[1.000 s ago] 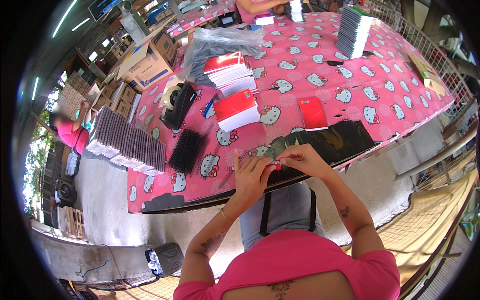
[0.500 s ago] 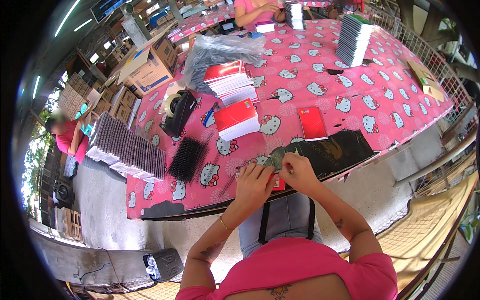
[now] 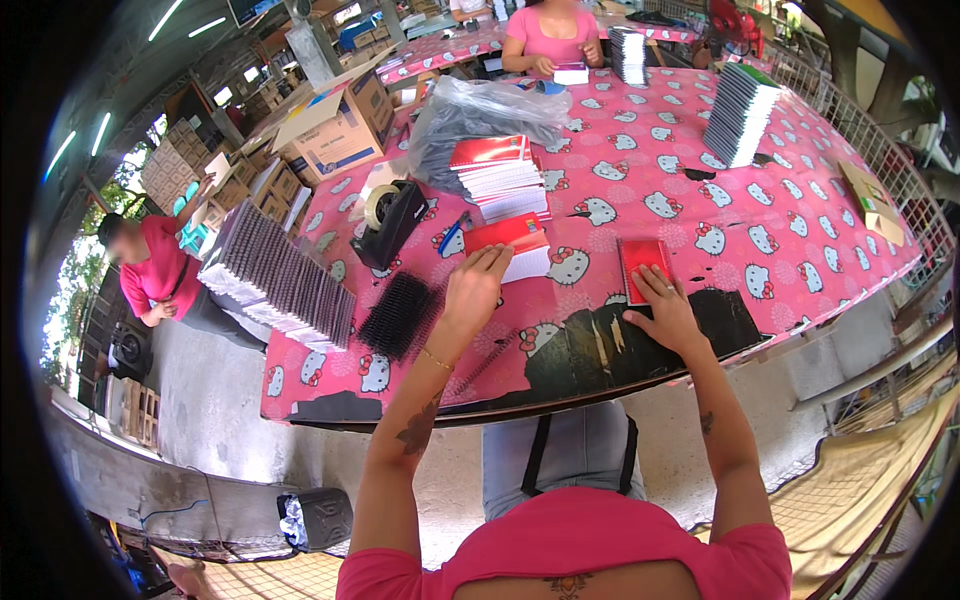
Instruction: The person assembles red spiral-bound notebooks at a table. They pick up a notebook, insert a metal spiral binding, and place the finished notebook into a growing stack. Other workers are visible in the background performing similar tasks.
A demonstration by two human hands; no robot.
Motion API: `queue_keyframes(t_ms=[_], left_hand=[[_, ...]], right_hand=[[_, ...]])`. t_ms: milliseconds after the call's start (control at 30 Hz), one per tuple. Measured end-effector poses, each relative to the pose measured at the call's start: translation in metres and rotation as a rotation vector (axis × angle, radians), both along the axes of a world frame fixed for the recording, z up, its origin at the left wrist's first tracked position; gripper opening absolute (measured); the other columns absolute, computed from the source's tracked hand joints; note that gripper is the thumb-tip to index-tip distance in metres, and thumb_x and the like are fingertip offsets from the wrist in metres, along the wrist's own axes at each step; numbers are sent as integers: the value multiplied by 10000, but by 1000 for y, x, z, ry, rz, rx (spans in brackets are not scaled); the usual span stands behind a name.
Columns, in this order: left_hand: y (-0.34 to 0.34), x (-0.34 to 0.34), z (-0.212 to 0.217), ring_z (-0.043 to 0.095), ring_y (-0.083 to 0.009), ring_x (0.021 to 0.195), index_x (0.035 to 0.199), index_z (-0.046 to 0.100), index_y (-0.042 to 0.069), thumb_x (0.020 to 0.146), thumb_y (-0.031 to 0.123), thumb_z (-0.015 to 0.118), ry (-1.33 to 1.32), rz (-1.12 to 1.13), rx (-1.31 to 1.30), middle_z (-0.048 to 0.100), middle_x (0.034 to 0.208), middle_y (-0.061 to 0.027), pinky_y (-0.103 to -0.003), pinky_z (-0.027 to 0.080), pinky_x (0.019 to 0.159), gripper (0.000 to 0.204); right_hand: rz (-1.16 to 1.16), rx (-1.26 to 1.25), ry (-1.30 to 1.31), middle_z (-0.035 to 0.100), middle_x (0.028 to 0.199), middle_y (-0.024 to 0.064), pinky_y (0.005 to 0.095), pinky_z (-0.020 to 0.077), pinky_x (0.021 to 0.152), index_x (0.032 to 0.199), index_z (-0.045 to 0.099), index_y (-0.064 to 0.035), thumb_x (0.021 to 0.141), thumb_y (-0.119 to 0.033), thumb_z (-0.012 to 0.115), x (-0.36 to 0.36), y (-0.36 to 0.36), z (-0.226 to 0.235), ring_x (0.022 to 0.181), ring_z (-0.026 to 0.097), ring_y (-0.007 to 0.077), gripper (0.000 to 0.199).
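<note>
My left hand (image 3: pixel 474 292) reaches to the near stack of red-covered notebooks (image 3: pixel 508 232), its fingertips close together over the near left corner of the top notebook. My right hand (image 3: pixel 662 312) lies with fingers spread on a single red notebook (image 3: pixel 641 257) near the table's front edge. That notebook appears to have a spiral along its left side. Behind the near stack is another stack of red notebooks (image 3: pixel 500 180). Black spiral binding coils (image 3: pixel 395 315) lie in a heap left of my left hand, and one loose coil (image 3: pixel 487 362) lies nearer the edge.
A black tape dispenser (image 3: pixel 388 225) and a blue tool (image 3: pixel 453 233) sit left of the red stacks. Tall notebook stacks stand at left (image 3: pixel 280 280) and far right (image 3: pixel 740 115). Beyond are grey plastic (image 3: pixel 480 120), a cardboard box (image 3: pixel 345 130) and a co-worker (image 3: pixel 555 40).
My hands have parted from the front edge, left to the near stack, right onto the single notebook. A spiral now shows on the notebook under my right hand.
</note>
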State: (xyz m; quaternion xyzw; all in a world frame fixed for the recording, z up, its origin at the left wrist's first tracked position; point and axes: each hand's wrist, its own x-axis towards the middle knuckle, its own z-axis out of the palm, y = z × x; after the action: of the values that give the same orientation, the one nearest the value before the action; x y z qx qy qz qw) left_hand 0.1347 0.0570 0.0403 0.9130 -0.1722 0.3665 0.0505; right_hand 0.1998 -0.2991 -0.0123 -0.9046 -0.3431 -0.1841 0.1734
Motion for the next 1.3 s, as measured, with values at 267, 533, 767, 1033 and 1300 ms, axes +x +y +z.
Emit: queue_keyframes(t_ms=[267,533,767,1033,1300], left_hand=[[-79,-87,-10,610,-334,1007,1225,629,27,819,70,668,234,-77,-35,644,1121,-128,-454,447,950,410],[-120,-137,-30,612,-355,943,1338,532,-40,968,155,588,514,174,-1380,625,1156,-215,-404,503,878,423],[-43,-115,-53,613,-369,932,1260,596,-2,899,37,608,245,292,-349,628,1063,-205,-423,509,801,364],[-50,-129,-21,584,-224,840,1194,620,-12,914,45,641,390,145,-975,569,954,-124,-335,474,742,286],[-49,-129,-39,611,-286,924,1196,614,-44,965,138,614,392,90,-986,600,1044,-200,-360,480,811,294]], right_hand=[[477,928,842,630,1208,78,340,451,1003,1306,544,-54,835,-103,787,-66,60,3,1139,598,195,532],[344,941,934,662,1081,40,253,494,866,1147,644,-26,891,-22,707,-87,72,-9,977,607,94,264],[285,962,905,689,1003,30,240,483,854,1107,686,-22,901,-52,709,-90,76,0,936,608,81,210],[306,962,915,685,999,34,251,490,847,1108,672,-25,892,-61,729,-89,81,-16,929,613,86,226],[371,848,977,697,1097,62,268,484,894,1142,691,-24,908,-40,698,-88,83,-9,1007,616,124,234]])
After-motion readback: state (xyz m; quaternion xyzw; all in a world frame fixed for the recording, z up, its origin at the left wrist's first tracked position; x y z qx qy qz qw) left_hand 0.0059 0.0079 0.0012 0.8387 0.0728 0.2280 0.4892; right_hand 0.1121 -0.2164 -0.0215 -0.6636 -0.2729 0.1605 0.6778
